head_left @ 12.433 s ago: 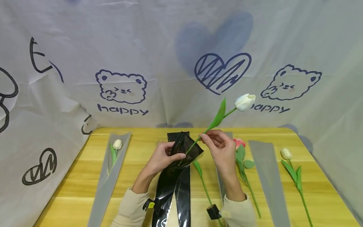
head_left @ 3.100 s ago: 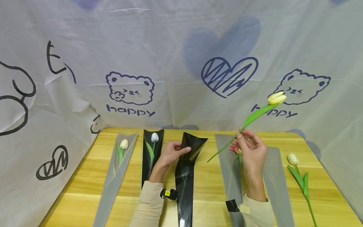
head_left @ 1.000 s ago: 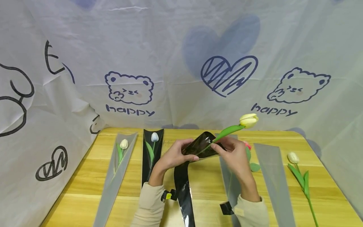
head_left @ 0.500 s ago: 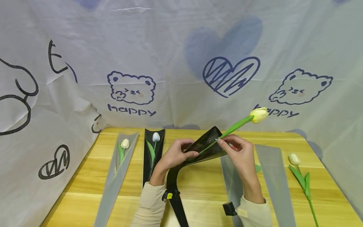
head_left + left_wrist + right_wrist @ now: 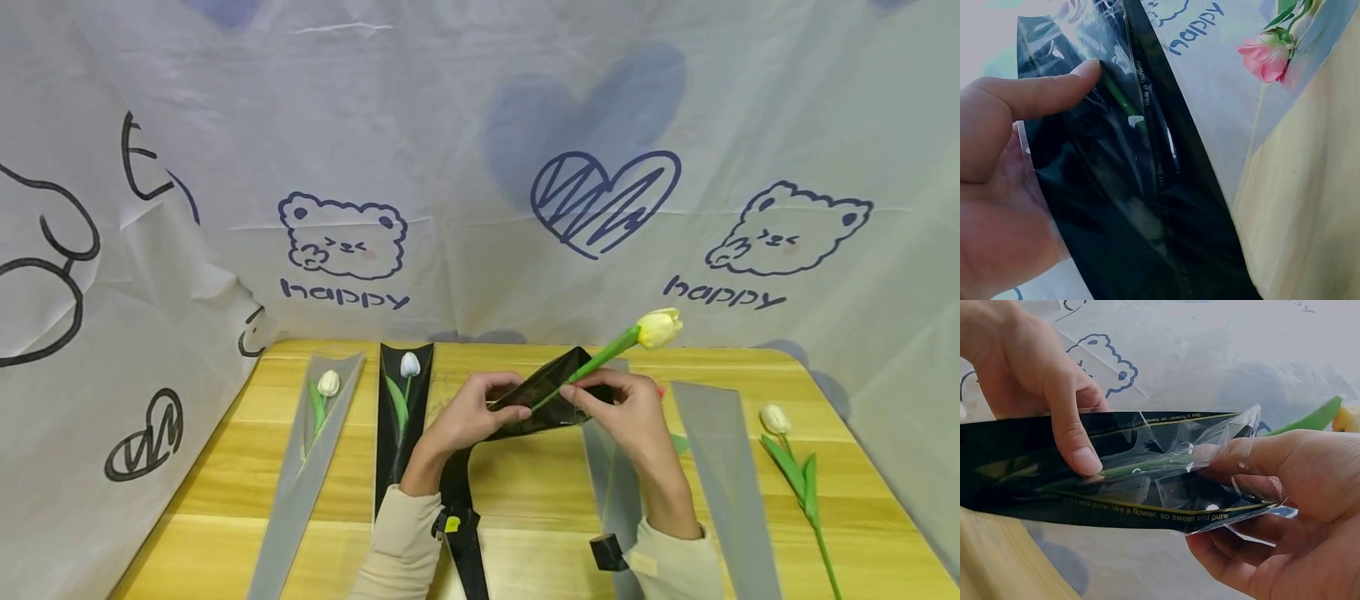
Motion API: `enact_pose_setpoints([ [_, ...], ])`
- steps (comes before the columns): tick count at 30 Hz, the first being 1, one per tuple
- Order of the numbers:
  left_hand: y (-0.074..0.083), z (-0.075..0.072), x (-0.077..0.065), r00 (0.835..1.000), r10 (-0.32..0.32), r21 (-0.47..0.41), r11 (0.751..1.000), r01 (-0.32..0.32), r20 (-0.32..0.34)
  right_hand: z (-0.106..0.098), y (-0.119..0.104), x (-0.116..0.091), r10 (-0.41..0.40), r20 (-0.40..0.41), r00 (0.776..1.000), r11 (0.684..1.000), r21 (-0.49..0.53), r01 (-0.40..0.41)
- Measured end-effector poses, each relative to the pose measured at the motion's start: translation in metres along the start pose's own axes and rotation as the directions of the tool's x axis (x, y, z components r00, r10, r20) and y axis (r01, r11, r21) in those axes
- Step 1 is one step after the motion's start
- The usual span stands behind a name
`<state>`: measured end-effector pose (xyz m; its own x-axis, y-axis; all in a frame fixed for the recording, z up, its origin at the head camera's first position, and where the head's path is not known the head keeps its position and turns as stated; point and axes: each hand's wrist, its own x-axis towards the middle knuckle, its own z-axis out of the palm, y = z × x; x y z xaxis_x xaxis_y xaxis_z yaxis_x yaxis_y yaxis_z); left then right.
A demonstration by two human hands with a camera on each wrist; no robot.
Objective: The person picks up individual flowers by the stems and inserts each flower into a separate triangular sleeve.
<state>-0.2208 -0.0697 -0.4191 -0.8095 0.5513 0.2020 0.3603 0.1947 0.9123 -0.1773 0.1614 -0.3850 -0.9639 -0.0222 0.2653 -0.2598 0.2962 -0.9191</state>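
Lifted at its upper part over the table is a black flower sleeve [image 5: 551,415] with a clear front. My left hand [image 5: 468,415] grips its side, the thumb [image 5: 1060,94] lying across the clear film. The stem of a pale yellow tulip [image 5: 658,328] runs down inside the sleeve, while its flower sticks out beyond the mouth, tilted up to the right. With thumb and fingertips at the sleeve's mouth, my right hand [image 5: 633,418] pinches the stem. In the right wrist view the green stem [image 5: 1160,464] shows through the film, close to the left thumb.
Left of my hands lie a grey sleeve [image 5: 288,500] and a black sleeve [image 5: 386,475], each with a tulip inside. Rightward are two more grey sleeves [image 5: 611,467] [image 5: 723,475], a pink rose [image 5: 1266,56] and a loose white tulip [image 5: 776,418]. A printed cloth [image 5: 480,167] hangs behind the table.
The earlier bluish-white tulip now lies in a black sleeve at the left. Since three seconds ago, the yellow tulip has moved left and its stem has entered the second black sleeve, now lifted.
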Motion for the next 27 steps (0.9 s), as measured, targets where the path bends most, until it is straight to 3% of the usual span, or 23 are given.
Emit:
enact_pose_setpoints([
  [4,0.000,0.003,0.001,1.000,-0.006,-0.063,0.998,0.007,0.020,0.001,-0.001,0.001,0.016,0.001,1.000,1.000,-0.022,-0.016],
  [8,-0.004,0.003,0.000,0.999,-0.044,-0.138,0.990,0.041,-0.024,0.001,-0.002,0.001,0.031,-0.028,0.999,0.999,-0.006,-0.032],
  [12,-0.011,-0.003,-0.002,0.993,-0.084,-0.140,0.988,0.072,-0.078,-0.001,-0.002,0.001,0.038,-0.136,0.990,0.997,0.077,-0.027],
  [14,-0.014,-0.006,-0.004,0.990,-0.101,-0.130,0.988,0.089,-0.095,-0.002,-0.002,0.002,0.037,-0.222,0.974,0.990,0.141,-0.005],
  [17,-0.014,-0.012,-0.006,0.990,-0.108,-0.123,0.988,0.096,-0.093,-0.004,-0.003,0.003,0.042,-0.332,0.942,0.966,0.256,0.047],
  [20,-0.015,-0.015,-0.007,0.993,-0.096,-0.121,0.989,0.087,-0.066,-0.005,-0.004,0.004,0.066,-0.382,0.922,0.918,0.385,0.094],
  [24,-0.014,-0.016,-0.007,0.997,-0.073,-0.120,0.990,0.070,-0.018,-0.005,-0.007,0.003,0.087,-0.392,0.916,0.865,0.486,0.126],
  [27,-0.013,-0.016,-0.008,0.998,-0.059,-0.106,0.993,0.059,-0.004,-0.005,-0.007,0.003,0.082,-0.394,0.916,0.860,0.493,0.135],
])
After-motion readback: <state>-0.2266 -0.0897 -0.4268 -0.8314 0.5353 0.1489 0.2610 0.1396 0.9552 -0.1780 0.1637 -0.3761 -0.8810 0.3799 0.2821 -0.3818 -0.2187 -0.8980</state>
